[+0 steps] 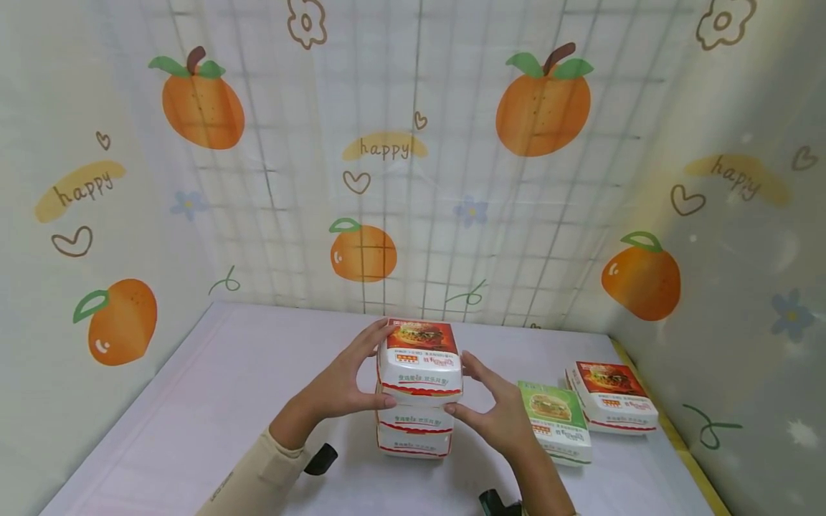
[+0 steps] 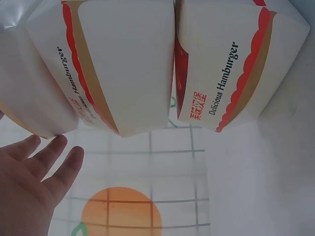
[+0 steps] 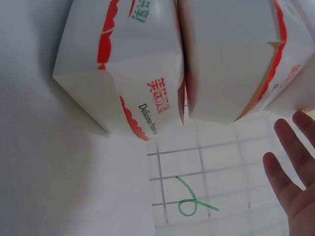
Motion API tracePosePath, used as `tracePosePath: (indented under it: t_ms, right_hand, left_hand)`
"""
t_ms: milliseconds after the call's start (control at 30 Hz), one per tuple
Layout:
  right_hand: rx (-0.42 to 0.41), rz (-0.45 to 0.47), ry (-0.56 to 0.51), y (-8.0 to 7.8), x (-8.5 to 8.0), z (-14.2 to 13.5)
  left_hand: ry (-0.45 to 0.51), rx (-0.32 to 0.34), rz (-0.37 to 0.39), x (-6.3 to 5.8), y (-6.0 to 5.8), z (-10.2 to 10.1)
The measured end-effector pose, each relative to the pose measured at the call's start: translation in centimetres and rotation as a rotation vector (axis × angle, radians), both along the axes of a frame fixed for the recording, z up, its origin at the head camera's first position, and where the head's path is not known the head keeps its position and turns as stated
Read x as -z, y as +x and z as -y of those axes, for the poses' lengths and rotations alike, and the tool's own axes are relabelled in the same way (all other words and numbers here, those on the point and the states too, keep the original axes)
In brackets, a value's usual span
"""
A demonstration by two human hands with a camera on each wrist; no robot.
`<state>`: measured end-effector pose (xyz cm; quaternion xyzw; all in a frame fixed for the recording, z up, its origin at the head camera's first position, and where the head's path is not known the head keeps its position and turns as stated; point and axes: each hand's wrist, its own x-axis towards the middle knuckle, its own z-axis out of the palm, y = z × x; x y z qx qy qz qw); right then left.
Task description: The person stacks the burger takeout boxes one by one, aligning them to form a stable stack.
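1 top box [image 1: 421, 358] is located between the left hand [image 1: 338, 387] and the right hand [image 1: 500, 412]. Each hand pinches it from its own side, thumb toward the front; other fingers are spread. The top box sits directly above 2 lower boxes [image 1: 416, 423], stacked on the table [image 1: 193, 401]; contact between them cannot be confirmed. Right of the stack: 1 green box [image 1: 555, 412], 1 red box [image 1: 616, 401] just beside it.

Left grip [image 1: 351, 376] and right grip [image 1: 493, 408] facing, thumbs [image 1: 377, 401] below fingers [image 2: 64, 172], forearms [image 1: 258, 473] angled inward
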<state>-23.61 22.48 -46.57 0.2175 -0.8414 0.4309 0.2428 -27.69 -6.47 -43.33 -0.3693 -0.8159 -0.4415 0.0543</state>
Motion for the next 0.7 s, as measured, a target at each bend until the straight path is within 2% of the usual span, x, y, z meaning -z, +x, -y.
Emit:
tracePosePath:
  t_ms: [267, 700]
  right_hand:
    - [-0.003, 0.052, -0.002, 0.01, 0.05, 0.09]
    - [-0.015, 0.066, 0.013, 0.05, -0.11, 0.21]
  left_hand:
    - [0.006, 0.002, -0.014, -0.02, 0.06, 0.11]
    - [0.008, -0.001, -0.007, 0.16, 0.10, 0.36]
